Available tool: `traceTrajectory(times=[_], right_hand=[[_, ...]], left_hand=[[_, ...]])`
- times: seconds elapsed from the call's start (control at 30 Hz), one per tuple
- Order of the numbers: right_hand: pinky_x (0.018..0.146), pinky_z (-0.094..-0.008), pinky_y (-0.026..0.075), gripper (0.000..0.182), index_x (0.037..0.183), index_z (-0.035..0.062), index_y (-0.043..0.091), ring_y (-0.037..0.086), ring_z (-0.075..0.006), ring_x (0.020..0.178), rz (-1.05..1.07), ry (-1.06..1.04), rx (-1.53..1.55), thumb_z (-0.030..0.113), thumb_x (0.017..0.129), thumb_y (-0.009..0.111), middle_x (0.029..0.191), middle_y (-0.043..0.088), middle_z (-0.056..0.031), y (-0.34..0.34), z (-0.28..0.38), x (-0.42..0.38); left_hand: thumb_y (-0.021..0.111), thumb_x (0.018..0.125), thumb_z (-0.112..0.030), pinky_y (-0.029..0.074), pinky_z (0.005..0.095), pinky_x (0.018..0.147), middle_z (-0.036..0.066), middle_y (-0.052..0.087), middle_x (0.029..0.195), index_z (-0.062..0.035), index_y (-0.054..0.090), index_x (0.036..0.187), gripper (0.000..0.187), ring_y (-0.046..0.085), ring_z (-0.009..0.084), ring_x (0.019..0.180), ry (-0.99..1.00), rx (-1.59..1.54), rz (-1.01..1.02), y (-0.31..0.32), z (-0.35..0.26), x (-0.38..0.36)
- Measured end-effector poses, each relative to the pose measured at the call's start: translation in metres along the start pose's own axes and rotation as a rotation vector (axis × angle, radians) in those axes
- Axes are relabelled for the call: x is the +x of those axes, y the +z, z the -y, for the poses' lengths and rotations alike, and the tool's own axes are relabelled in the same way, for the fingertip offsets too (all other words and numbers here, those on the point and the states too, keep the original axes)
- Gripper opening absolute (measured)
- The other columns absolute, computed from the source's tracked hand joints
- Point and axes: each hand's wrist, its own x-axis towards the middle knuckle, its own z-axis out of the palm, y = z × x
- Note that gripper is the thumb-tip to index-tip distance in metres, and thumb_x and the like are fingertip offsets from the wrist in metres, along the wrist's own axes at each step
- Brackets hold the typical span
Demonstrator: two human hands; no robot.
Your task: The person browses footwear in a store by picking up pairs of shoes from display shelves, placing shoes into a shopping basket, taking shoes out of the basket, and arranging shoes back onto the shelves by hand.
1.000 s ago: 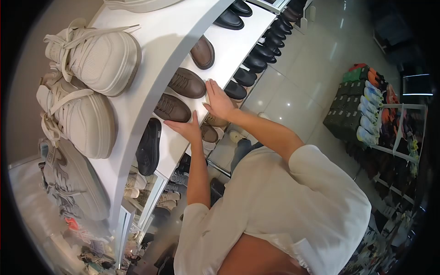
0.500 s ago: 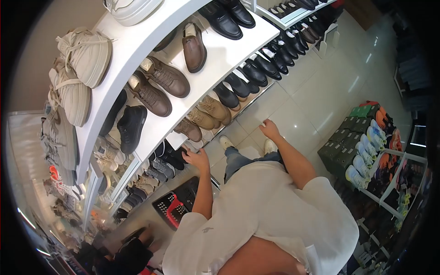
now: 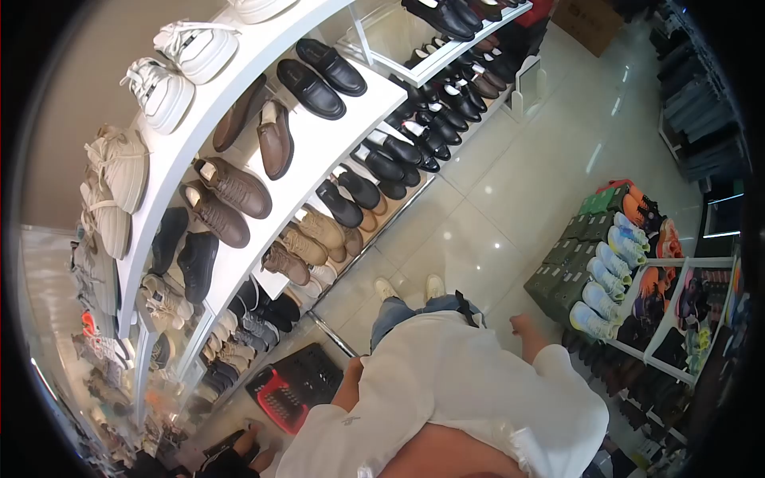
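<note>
Two brown leather lace-up shoes [image 3: 239,190] stand side by side on the curved white shelf [image 3: 307,163] at the left of the head view, their toes toward the right; both hands are well apart from them. On the same shelf, a brown leather slip-on shoe [image 3: 275,143] sits just on their far side, with a pair of black leather loafers [image 3: 311,89] farther off. A black ankle-high shoe [image 3: 197,267] is on their near side. Beige lace-up shoes [image 3: 320,229] line a lower level to the right, beside the pale tiled floor [image 3: 466,215].

The left hand [image 3: 353,368] is low beside the body, largely hidden near the white sleeve; I cannot tell how far open it is or whether it holds anything. A black and red perforated plastic basket [image 3: 280,400] lies on the floor near it, to the left. The right hand [image 3: 524,325] hangs out from the right side of the body, fingers loosely curled, nothing visible in it. To its right are stacked dark green boxes [image 3: 558,275] and white, blue and yellow sneakers [image 3: 594,312].
</note>
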Motion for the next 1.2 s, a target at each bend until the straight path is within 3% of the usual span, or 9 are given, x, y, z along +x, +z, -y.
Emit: traceTrajectory(times=[0.07,0.17,0.23,0.47,0.67,0.87,0.93,1.03,1.2], right_hand=[[0.051,-0.0401,0.054,0.028,0.084,-0.0107,0.062,0.070,-0.0320,0.061,-0.058,0.008,0.191,0.017,0.084,0.060,0.075,0.064,-0.0230,0.012,0.011,-0.013],[0.051,-0.0383,0.053,0.026,0.081,-0.0084,0.064,0.069,-0.0291,0.059,-0.044,-0.156,0.016,0.017,0.083,0.061,0.070,0.064,-0.0195,0.029,0.032,0.018],[0.052,-0.0370,0.054,0.025,0.082,-0.0072,0.065,0.067,-0.0283,0.056,-0.223,-0.415,-0.161,0.017,0.083,0.061,0.065,0.063,-0.0166,0.044,0.047,0.042],[0.056,-0.0305,0.054,0.031,0.102,-0.0065,0.064,0.067,-0.0209,0.062,-0.039,-0.506,0.181,0.021,0.087,0.061,0.080,0.067,-0.0131,0.043,0.178,0.024],[0.060,-0.0265,0.054,0.032,0.109,-0.0055,0.062,0.068,-0.0185,0.073,0.091,-0.529,0.350,0.021,0.090,0.060,0.090,0.067,-0.0117,0.015,0.270,-0.022],[0.058,-0.0274,0.054,0.034,0.109,-0.0059,0.062,0.067,-0.0181,0.071,0.072,-0.461,0.299,0.023,0.090,0.061,0.090,0.066,-0.0120,-0.023,0.315,-0.010],[0.056,-0.0275,0.053,0.035,0.109,-0.0064,0.062,0.067,-0.0180,0.069,0.014,-0.463,0.223,0.022,0.089,0.061,0.087,0.066,-0.0116,-0.035,0.315,0.006],[0.053,-0.0277,0.052,0.034,0.106,-0.0070,0.063,0.066,-0.0174,0.064,-0.096,-0.465,0.115,0.022,0.088,0.061,0.080,0.066,-0.0107,-0.059,0.329,0.032],[0.051,-0.0275,0.051,0.030,0.098,-0.0072,0.064,0.064,-0.0168,0.058,-0.169,-0.423,0.122,0.020,0.086,0.060,0.074,0.065,-0.0098,-0.078,0.332,0.034]], left_hand=[[0.070,0.082,-0.025,0.053,0.0388,0.062,0.012,0.068,0.081,0.0045,0.069,0.091,0.031,0.066,0.0241,0.073,-0.087,0.047,-0.003,-0.002,-0.016,0.044],[0.066,0.084,-0.027,0.052,0.0316,0.061,0.011,0.069,0.079,0.0016,0.069,0.092,0.030,0.065,0.0188,0.070,-0.148,0.012,-0.156,0.011,-0.088,0.064],[0.064,0.086,-0.026,0.050,0.0279,0.061,0.008,0.066,0.082,0.0034,0.067,0.099,0.032,0.061,0.0156,0.069,0.070,-0.045,-0.221,0.020,-0.143,0.067],[0.064,0.091,-0.028,0.051,0.0303,0.077,0.010,0.067,0.101,0.0005,0.065,0.113,0.036,0.062,0.0173,0.089,0.491,-0.027,-0.178,0.057,-0.300,0.024],[0.066,0.089,-0.030,0.050,0.0344,0.087,0.015,0.070,0.104,0.0013,0.068,0.108,0.036,0.066,0.0247,0.100,0.491,-0.092,-0.073,0.063,-0.361,0.042],[0.066,0.086,-0.028,0.051,0.0330,0.082,0.015,0.071,0.097,0.0025,0.068,0.105,0.036,0.067,0.0234,0.091,0.493,-0.021,-0.105,0.050,-0.406,0.086],[0.064,0.089,-0.029,0.047,0.0299,0.068,0.006,0.068,0.086,0.0004,0.069,0.102,0.032,0.059,0.0136,0.074,0.550,-0.152,-0.142,0.042,-0.412,0.096],[0.064,0.091,-0.030,0.047,0.0299,0.066,0.006,0.068,0.082,0.0004,0.069,0.097,0.032,0.059,0.0123,0.074,0.529,-0.176,-0.056,0.043,-0.423,0.107],[0.064,0.092,-0.041,0.056,0.0332,0.060,0.005,0.056,0.059,0.0070,0.065,0.092,0.048,0.060,0.0143,0.057,0.239,-0.362,0.014,0.035,-0.446,0.102]])
